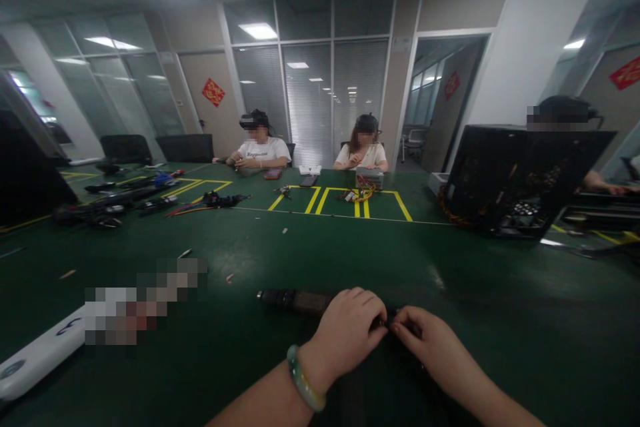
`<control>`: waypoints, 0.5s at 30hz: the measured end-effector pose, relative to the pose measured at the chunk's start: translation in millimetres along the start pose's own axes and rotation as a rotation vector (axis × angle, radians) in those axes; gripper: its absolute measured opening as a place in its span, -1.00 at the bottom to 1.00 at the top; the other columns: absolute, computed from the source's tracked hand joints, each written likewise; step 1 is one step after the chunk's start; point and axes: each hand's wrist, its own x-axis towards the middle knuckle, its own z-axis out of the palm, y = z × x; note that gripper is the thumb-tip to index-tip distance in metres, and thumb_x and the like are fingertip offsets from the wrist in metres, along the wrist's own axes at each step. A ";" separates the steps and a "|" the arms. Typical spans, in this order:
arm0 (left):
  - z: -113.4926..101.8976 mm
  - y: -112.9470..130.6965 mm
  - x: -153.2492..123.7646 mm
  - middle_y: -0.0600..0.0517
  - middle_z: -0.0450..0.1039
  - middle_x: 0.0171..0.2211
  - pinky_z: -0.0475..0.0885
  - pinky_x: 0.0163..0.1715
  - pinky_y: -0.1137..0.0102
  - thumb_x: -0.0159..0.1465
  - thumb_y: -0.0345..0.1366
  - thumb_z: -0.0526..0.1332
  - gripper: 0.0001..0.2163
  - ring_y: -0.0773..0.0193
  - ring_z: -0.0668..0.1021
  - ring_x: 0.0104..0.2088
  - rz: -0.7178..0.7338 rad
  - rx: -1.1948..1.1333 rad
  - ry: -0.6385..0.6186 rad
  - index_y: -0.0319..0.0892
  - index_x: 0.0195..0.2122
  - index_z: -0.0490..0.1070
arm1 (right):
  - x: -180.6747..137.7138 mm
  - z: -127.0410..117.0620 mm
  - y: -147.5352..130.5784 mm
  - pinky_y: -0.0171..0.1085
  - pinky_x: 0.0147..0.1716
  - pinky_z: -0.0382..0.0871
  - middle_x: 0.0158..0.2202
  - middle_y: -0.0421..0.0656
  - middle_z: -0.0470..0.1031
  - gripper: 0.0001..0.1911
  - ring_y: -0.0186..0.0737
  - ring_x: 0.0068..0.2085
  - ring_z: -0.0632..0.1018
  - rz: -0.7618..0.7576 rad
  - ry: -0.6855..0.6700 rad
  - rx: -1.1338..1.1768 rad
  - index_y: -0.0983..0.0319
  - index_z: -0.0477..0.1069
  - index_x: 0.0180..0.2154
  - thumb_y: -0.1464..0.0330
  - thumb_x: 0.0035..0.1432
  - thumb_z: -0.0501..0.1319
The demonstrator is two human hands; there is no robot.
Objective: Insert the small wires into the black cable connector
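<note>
My left hand [347, 323], with a green bangle [304, 380] at the wrist, lies over a dark, long, bundle-like thing [300, 300] on the green table. A dark ribbed part and a small metal end of it stick out to the left. The left fingers are curled and pinched, and the palm hides the rest. Close by on the right, my right hand [427, 340] has thumb and forefinger pressed together. Both sets of fingertips meet at a small dark spot. What they pinch there is too small and shadowed to name.
A long white object [45, 353], partly blurred out, lies at left. Black cable bundles [125, 197] spread behind it. A black computer case [520, 180] stands at right, near another person. Two people sit across the table [240, 360]; a grey box with coloured wires [370, 178] stands before one.
</note>
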 end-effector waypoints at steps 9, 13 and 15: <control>1.1 0.7 0.1 0.08 0.41 -0.25 0.29 -0.17 0.33 0.26 -0.38 0.26 -0.92 0.21 0.42 -0.18 -0.003 0.013 0.003 -0.14 -0.27 0.36 | -0.7 -3.1 -2.2 -0.36 -0.44 0.24 -0.41 -0.22 0.49 -0.76 -0.25 -0.38 0.47 0.015 -0.038 0.040 0.20 0.47 -0.35 0.22 0.23 0.12; 2.6 -1.1 0.4 0.12 0.41 -0.25 0.29 -0.17 0.34 0.20 -0.33 0.36 -0.83 0.22 0.42 -0.19 -0.011 0.002 0.001 -0.12 -0.27 0.36 | -2.7 -4.3 -4.9 -0.36 -0.43 0.24 -0.39 -0.21 0.49 -0.77 -0.24 -0.36 0.47 0.007 -0.043 0.025 0.19 0.47 -0.35 0.23 0.23 0.12; 2.6 -1.6 0.7 0.13 0.41 -0.25 0.28 -0.17 0.33 0.18 -0.31 0.38 -0.81 0.23 0.42 -0.19 -0.011 0.001 -0.001 -0.12 -0.27 0.36 | -3.1 -4.2 -5.7 -0.36 -0.44 0.23 -0.38 -0.20 0.49 -0.77 -0.23 -0.36 0.47 0.014 -0.036 0.015 0.19 0.46 -0.36 0.23 0.23 0.12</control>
